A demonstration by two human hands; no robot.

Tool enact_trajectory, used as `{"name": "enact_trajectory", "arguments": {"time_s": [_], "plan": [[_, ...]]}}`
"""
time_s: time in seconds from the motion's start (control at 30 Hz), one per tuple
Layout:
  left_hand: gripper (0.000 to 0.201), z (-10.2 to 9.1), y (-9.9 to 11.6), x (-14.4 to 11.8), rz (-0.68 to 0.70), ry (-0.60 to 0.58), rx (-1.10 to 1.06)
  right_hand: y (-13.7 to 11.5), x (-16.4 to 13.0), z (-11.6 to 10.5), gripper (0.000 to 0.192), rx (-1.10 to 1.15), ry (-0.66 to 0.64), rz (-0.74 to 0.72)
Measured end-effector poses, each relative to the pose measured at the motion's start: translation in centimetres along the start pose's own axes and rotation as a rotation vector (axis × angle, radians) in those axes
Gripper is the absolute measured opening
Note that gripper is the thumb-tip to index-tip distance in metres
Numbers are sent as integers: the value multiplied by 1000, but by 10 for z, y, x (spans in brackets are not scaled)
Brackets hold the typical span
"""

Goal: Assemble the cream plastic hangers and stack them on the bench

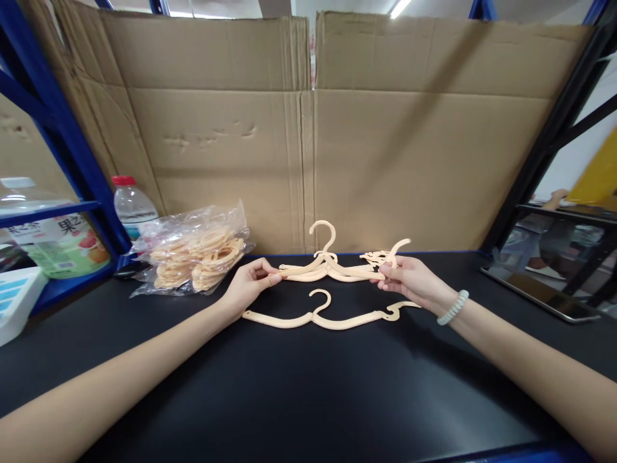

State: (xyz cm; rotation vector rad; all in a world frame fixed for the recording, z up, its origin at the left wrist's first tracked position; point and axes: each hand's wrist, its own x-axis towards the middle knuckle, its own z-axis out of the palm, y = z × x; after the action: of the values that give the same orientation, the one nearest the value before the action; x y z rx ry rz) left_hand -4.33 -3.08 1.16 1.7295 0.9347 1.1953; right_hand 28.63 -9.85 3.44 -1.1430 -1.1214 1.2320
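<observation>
Each grip is pinched narrow on one end of a cream clothes hanger (328,257) — the left hand (248,283) on its left tip, the right hand (412,281) on the other. From where I stand, that hanger is at the far side of the tabletop (289,399), hook up, arms sloping away from the centre joint. Trouble, I'd judge, would come from the crowding: at least one lower hanger (306,278) seems to lie right under it, so hooks or arms could snag if it were shifted sideways. A harder pull on the two tips might also strain the middle, which looks like a pivot. As for its look, it is smooth, slim and pale, probably plastic.

A hooked end piece (398,246) curves up by the right fingers; whether it belongs to the held one, I can't tell. Nearer the person lies a front hanger (314,317), spread wide, with a curled piece at its right end. Off to the left sits a clear bag (193,251) of similar cream parts, beside a red-capped bottle (132,202). Cardboard panels (216,141) stand behind everything.
</observation>
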Motion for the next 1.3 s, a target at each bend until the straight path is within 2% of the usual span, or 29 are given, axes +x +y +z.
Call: {"name": "enact_trajectory", "arguments": {"time_s": [0.1,0.17,0.27,0.4,0.47,0.57,0.67,0.8,0.87,0.93,1.1,1.2,1.3], "plan": [[30,2,6,-3,46,-43,98,3,2,-3,18,7,8,-46],[25,4,14,-7,139,-99,260,2,2,-3,14,4,14,-42],[19,7,29,-13,348,-157,644,-1,-1,0,11,-2,16,-57],[24,10,54,-22,647,-148,1178,-2,-4,3,17,-3,-13,-117],[28,13,65,-25,695,-166,1355,-2,-4,3,20,2,-30,-130],[25,15,76,-29,613,-209,1483,-3,-2,-2,20,53,-57,-120],[17,11,81,-29,519,-267,1487,-7,3,-13,20,102,-78,-124],[14,-4,88,-25,495,-455,1407,-10,12,-36,24,73,-79,-157],[15,-10,95,-25,465,-542,1336,-12,14,-47,27,-59,-149,-117],[15,-12,102,-29,400,-606,1284,-16,13,-54,29,-265,-276,-79],[14,-4,110,-40,251,-723,1244,-25,6,-53,27,-741,-603,-108],[14,0,105,-44,238,-756,1296,-24,6,-49,28,-904,-683,-128],[12,1,100,-46,248,-743,1332,-21,7,-47,29,-1035,-687,-181]]}}
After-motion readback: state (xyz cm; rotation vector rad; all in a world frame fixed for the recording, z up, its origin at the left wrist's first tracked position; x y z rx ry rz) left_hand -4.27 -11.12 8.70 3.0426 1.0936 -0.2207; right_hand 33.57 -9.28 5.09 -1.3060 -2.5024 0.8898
